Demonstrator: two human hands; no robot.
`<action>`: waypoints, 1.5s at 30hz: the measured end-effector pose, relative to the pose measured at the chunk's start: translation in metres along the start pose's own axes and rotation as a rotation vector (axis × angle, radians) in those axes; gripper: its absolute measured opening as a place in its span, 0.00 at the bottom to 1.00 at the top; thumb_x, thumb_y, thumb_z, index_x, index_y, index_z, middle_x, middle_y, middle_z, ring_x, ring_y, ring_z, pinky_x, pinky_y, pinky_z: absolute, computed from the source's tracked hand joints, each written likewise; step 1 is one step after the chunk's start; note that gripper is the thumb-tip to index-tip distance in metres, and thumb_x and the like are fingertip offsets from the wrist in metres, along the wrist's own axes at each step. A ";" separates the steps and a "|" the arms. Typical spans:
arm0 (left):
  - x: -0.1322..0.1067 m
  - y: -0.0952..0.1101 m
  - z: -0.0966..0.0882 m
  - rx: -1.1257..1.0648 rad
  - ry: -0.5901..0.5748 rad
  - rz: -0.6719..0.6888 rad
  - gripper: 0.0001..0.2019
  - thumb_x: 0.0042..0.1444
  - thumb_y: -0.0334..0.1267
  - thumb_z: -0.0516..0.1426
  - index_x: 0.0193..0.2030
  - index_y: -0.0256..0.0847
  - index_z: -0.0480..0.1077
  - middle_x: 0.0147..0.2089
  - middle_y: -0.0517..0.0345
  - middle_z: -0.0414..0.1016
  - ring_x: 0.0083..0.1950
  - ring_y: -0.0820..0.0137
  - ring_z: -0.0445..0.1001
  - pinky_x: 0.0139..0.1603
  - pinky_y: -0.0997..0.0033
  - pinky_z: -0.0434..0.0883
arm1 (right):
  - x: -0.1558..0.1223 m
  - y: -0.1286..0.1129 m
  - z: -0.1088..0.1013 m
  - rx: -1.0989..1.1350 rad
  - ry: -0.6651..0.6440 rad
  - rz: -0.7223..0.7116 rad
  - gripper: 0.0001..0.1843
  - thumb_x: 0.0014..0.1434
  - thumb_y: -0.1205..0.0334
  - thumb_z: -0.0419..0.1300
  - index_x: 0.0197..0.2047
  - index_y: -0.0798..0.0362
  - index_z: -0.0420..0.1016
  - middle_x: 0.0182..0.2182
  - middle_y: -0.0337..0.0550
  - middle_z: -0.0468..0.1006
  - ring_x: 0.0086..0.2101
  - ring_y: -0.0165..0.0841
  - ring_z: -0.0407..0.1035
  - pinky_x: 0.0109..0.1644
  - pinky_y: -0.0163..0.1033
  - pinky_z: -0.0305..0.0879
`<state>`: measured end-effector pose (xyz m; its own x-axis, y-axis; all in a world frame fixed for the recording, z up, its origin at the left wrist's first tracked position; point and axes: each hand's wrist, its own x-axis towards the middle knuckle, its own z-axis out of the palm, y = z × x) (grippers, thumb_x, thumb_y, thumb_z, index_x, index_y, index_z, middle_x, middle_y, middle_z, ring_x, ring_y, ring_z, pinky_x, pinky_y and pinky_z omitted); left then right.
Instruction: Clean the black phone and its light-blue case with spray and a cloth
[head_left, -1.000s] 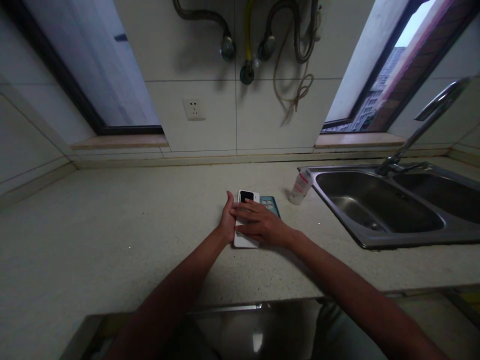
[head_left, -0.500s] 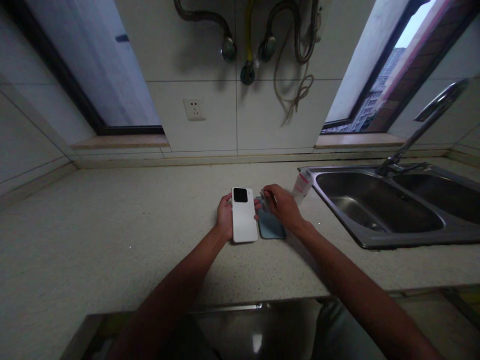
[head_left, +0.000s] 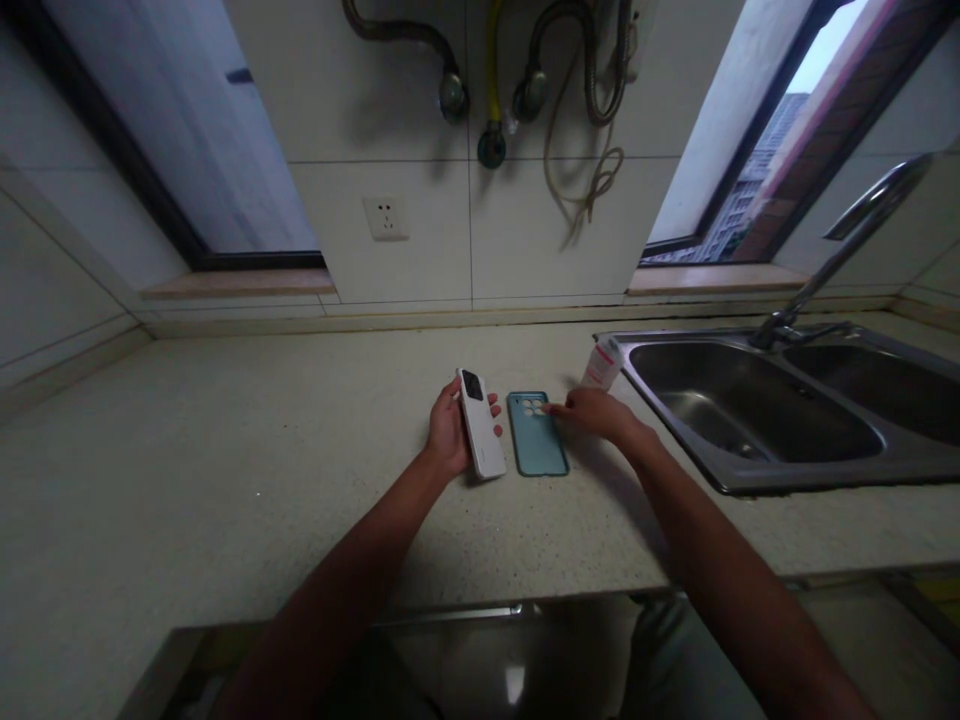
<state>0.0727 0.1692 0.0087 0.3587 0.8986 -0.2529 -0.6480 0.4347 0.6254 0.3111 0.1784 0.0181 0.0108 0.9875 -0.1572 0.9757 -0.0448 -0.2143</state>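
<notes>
Pale speckled stone forms the desk (head_left: 187, 450) I am watching from afar, with a window (head_left: 180, 130) at its far left and a wall socket (head_left: 386, 217) beyond it, below a tangle of hoses (head_left: 555, 70). I have the left grip (head_left: 450, 435) curled around a white phone (head_left: 480, 425), its fingers (head_left: 495, 401) hooked round the right edge and the palm behind it. The phone stands tilted with its lower end near the desk, though I cannot tell whether they touch. Its black camera block (head_left: 472, 385) faces outward, uncovered, probably because the palm is cradling the other face. Just to the right, apart from the phone, a teal case (head_left: 538, 435) lies flat with its camera cut-outs at the far end. The right grip (head_left: 596, 415) is spread rather than pinching, its fingertips (head_left: 553, 407) lightly touching the case's upper right edge, a contact that seems to steady the case rather than lift it. Past that stand a white bottle (head_left: 602, 363), a steel sink (head_left: 750, 410), a faucet (head_left: 862, 240) arching over it, and a second window (head_left: 750, 150) showing distant buildings.
</notes>
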 end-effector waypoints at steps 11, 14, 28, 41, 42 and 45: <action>0.006 -0.003 -0.002 0.117 -0.019 0.005 0.20 0.48 0.50 0.69 0.32 0.37 0.69 0.24 0.59 0.69 0.24 0.73 0.69 0.26 0.73 0.69 | 0.002 -0.018 0.014 0.041 -0.050 -0.047 0.17 0.61 0.61 0.55 0.38 0.64 0.82 0.39 0.64 0.82 0.40 0.45 0.78 0.38 0.39 0.67; 0.006 -0.003 -0.005 0.310 0.055 0.019 0.20 0.43 0.45 0.72 0.34 0.34 0.72 0.28 0.53 0.75 0.26 0.70 0.73 0.30 0.70 0.72 | 0.001 -0.022 0.013 0.128 0.015 -0.066 0.16 0.62 0.61 0.53 0.41 0.61 0.81 0.40 0.58 0.83 0.40 0.40 0.77 0.40 0.36 0.66; 0.023 -0.003 -0.024 0.574 0.425 0.307 0.17 0.47 0.40 0.67 0.40 0.40 0.67 0.32 0.58 0.74 0.33 0.67 0.76 0.37 0.67 0.73 | -0.019 -0.048 0.022 0.976 -0.186 -0.210 0.11 0.55 0.53 0.61 0.33 0.52 0.67 0.17 0.28 0.62 0.13 0.21 0.48 0.16 0.31 0.41; 0.014 -0.010 -0.015 0.895 0.489 0.573 0.16 0.54 0.40 0.62 0.46 0.42 0.64 0.45 0.53 0.73 0.46 0.65 0.74 0.49 0.63 0.70 | -0.020 -0.060 0.045 1.050 -0.183 -0.320 0.22 0.51 0.43 0.65 0.34 0.54 0.70 0.17 0.30 0.62 0.17 0.22 0.49 0.22 0.32 0.43; 0.013 -0.011 -0.015 0.945 0.472 0.596 0.16 0.55 0.40 0.61 0.48 0.43 0.64 0.48 0.51 0.72 0.49 0.64 0.73 0.52 0.61 0.69 | -0.021 -0.060 0.045 1.047 -0.195 -0.337 0.23 0.52 0.42 0.65 0.34 0.54 0.70 0.17 0.30 0.62 0.18 0.22 0.49 0.22 0.32 0.43; 0.012 -0.012 -0.015 1.081 0.430 0.649 0.16 0.58 0.40 0.58 0.52 0.41 0.64 0.55 0.45 0.70 0.58 0.60 0.70 0.59 0.57 0.66 | -0.023 -0.060 0.045 1.042 -0.202 -0.377 0.23 0.54 0.41 0.64 0.37 0.55 0.73 0.18 0.31 0.63 0.19 0.23 0.51 0.23 0.33 0.46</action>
<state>0.0750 0.1756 -0.0131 -0.1788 0.9577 0.2257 0.3077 -0.1634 0.9373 0.2423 0.1517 -0.0085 -0.3739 0.9263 -0.0456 0.2494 0.0530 -0.9669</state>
